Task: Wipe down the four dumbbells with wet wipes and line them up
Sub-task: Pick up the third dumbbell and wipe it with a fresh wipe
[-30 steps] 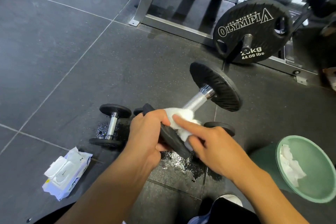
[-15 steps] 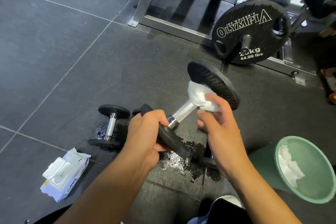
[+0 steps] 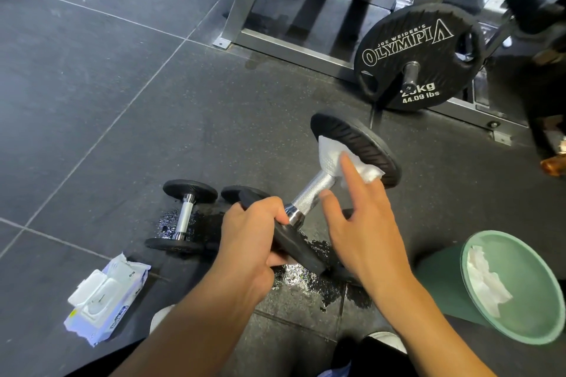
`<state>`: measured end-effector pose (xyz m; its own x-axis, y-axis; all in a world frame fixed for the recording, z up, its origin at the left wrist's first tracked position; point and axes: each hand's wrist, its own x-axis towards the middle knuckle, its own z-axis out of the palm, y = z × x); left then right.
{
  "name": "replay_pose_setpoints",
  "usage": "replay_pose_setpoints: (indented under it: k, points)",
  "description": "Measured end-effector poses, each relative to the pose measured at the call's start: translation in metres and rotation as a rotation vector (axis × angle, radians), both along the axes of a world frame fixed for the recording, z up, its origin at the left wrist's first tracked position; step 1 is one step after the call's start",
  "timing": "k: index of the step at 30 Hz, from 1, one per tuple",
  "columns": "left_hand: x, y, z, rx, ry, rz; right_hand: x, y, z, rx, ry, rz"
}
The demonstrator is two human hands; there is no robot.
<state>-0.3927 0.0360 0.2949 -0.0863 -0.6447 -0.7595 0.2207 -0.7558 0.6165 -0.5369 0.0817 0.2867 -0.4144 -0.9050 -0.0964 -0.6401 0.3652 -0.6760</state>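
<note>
Held dumbbell (image 3: 312, 193): tilted off the floor; left hand (image 3: 254, 229) curled round its near plate.
Wet wipe (image 3: 333, 156): on its far plate's inner face, pressed by the right hand's (image 3: 361, 223) straight index finger, thumb spread apart.
Small dumbbell (image 3: 185, 217): left of it, lying unaligned.
Green bin (image 3: 438, 278): right of it, holding used wipes.
Progress: judged midway; lining-up not yet done.
</note>
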Motion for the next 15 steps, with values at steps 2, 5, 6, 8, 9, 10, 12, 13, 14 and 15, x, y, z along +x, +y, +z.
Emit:
replay_pose_setpoints:
  k: [2, 5, 6, 8, 9, 10, 12, 13, 14, 15]
  points:
    - [-0.003, 0.002, 0.001, -0.013, -0.006, -0.002, 0.000, -0.003, 0.001, 0.078, -0.009, 0.029]
    - [-0.004, 0.004, 0.002, 0.003, -0.002, -0.023, -0.010, -0.010, 0.002, 0.090, -0.128, -0.022]
    - [-0.004, 0.005, 0.002, 0.014, 0.002, -0.031, -0.015, -0.012, 0.002, 0.070, -0.187, -0.042]
    - [-0.004, 0.005, 0.002, 0.033, 0.011, -0.035, -0.021, -0.013, 0.002, 0.038, -0.322, -0.050]
    - [-0.003, 0.005, 0.002, 0.039, 0.016, -0.037, -0.024, -0.012, 0.003, 0.022, -0.375, -0.036]
    - [-0.003, 0.005, 0.002, 0.042, 0.020, -0.041, -0.026, -0.011, 0.004, 0.008, -0.409, -0.013]
    - [-0.002, 0.005, 0.001, 0.046, 0.020, -0.053, -0.028, -0.012, 0.006, -0.022, -0.455, 0.025]
    - [-0.003, 0.006, 0.001, 0.044, 0.018, -0.061, -0.030, -0.013, 0.006, -0.045, -0.490, 0.034]
    - [-0.003, 0.007, 0.001, 0.043, 0.017, -0.068, -0.030, -0.014, 0.006, -0.063, -0.531, 0.038]
    - [-0.003, 0.008, 0.001, 0.042, 0.017, -0.074, -0.031, -0.015, 0.004, -0.069, -0.557, 0.044]
